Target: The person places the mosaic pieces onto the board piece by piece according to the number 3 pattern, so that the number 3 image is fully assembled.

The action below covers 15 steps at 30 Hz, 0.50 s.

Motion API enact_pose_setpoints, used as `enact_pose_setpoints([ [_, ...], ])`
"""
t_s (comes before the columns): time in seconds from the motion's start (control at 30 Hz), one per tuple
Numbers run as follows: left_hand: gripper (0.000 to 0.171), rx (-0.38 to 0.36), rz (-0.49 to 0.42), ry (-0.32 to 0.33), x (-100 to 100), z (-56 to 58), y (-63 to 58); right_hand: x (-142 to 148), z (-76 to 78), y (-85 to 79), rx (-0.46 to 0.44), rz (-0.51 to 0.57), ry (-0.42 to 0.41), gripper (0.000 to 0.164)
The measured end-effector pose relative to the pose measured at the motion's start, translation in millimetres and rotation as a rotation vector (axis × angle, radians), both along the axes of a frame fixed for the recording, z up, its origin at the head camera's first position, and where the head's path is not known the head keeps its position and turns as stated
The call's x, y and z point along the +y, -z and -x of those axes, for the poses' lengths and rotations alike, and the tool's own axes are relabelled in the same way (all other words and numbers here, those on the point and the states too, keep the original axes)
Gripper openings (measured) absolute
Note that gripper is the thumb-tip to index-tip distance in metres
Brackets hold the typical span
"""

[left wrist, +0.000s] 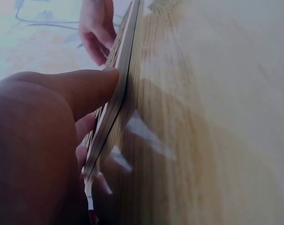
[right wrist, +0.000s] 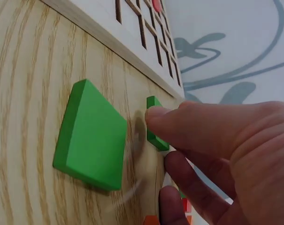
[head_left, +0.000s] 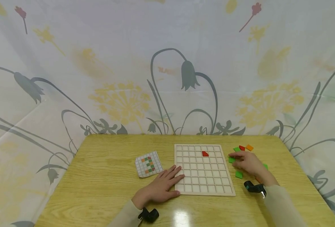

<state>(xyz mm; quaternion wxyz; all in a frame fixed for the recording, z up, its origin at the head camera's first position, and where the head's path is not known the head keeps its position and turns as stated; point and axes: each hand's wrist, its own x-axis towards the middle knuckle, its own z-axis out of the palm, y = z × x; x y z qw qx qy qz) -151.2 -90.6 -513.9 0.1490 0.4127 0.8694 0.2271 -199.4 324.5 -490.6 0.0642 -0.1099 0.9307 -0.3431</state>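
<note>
A pale wooden grid board (head_left: 204,193) lies on the table, with one red quarter-round tile (head_left: 205,154) in an upper cell. My left hand (head_left: 163,187) rests on the board's left edge, fingers spread. In the left wrist view its thumb (left wrist: 97,86) touches the board's side. To the right of the board, my right hand (head_left: 248,162) pinches a green square tile (head_left: 231,160) between thumb and index finger. The right wrist view shows the thumb against that tile (right wrist: 156,140); the index fingertip is hidden there. Another green tile (right wrist: 95,140) lies nearer the camera.
Left of the board lies a paper pattern card (head_left: 140,170) with a coloured grid. Around the right hand are a red tile (head_left: 242,148), an orange tile (head_left: 249,147) and green tiles, one of them a lower green tile (head_left: 239,174). A patterned curtain (head_left: 167,104) hangs behind the table.
</note>
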Motion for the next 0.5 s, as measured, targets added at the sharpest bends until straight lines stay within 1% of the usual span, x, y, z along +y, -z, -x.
enact_pose_setpoints([
  [0.17, 0.064, 0.010, -0.005, 0.002, 0.4, 0.3, -0.8, -3.3, 2.4, -4.1, -0.030, -0.007, 0.004, 0.040],
  [0.3, 0.064, 0.009, 0.001, -0.006, 0.6, -0.3, -1.4, -5.3, 2.0, -4.0, -0.047, -0.007, 0.024, 0.040],
  [0.5, 0.064, 0.004, 0.003, -0.010, 0.6, -1.9, -0.7, -7.8, 0.6, -1.9, -0.032, -0.022, 0.051, 0.036],
])
